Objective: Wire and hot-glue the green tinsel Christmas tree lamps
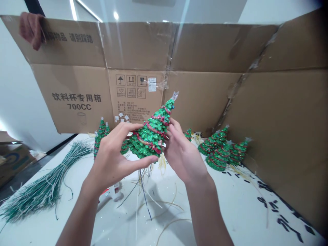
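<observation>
A small green sequined Christmas tree (153, 131) with red trim is held up over the white table (230, 212), tip tilted up to the right, loose wires trailing from its base. My left hand (115, 159) grips its wide base, thumb under it and fingers curled over the top. My right hand (180, 152) pinches the tree's right side with its fingertips. Both hands are closed on the tree.
Finished little trees lie at the right (221, 150) and stand behind my left hand (101, 135). A bundle of green wires (43, 186) lies at the left. Cardboard walls (205, 95) ring the table. Wire scraps and black bits litter the surface. Another person's hand (30, 29) rests on the cardboard's top left.
</observation>
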Tool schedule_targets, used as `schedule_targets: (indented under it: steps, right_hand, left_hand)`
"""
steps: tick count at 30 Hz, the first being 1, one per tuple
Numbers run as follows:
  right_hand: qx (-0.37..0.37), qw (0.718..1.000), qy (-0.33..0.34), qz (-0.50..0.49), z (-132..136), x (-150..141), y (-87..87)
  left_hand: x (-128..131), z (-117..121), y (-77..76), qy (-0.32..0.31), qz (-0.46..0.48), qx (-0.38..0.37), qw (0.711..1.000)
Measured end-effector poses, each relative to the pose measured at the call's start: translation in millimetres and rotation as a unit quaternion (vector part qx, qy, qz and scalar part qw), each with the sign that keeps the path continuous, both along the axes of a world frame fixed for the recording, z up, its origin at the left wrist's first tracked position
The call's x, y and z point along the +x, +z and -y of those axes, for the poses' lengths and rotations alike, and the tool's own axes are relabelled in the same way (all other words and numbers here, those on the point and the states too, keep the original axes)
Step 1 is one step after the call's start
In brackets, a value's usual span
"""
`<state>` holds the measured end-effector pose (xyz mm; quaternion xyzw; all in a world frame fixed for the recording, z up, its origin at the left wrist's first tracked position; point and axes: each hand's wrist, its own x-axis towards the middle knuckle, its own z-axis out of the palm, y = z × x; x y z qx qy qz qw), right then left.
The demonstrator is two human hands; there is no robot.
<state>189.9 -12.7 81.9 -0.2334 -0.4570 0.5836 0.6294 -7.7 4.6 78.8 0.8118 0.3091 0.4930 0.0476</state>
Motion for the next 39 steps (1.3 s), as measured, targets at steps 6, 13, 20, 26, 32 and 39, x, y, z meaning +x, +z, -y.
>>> schedule_targets:
  steps: [6, 13, 20, 26, 32, 39]
  right_hand:
    - [-0.008, 0.998, -0.030, 0.048, 1, 2, 1.2]
    - [-0.003, 0.996, -0.077, 0.038, -4, -6, -3.0]
    - [-0.060, 0.994, -0.090, 0.026, -8, -4, -7.3]
    - [-0.079, 0.994, -0.072, 0.035, -10, -3, -9.7]
    - [-0.032, 0.999, -0.035, 0.016, -9, -1, -8.6]
    - [0.039, 0.999, -0.029, -0.005, -7, 1, -6.9]
  left_hand:
    - [-8, 3, 5.7, -0.019, 0.021, -0.001, 1.000]
    - [-8, 1, 2.0, -0.045, 0.017, -0.027, 0.998]
    - [-9, 1, 1.3, -0.055, -0.010, -0.035, 0.998]
    - [-9, -1, 1.9, -0.060, 0.013, -0.048, 0.997]
    - [-10, 2, 2.1, -0.086, 0.027, -0.091, 0.992]
    - [-12, 1, 1.5, -0.113, 0.032, -0.129, 0.985]
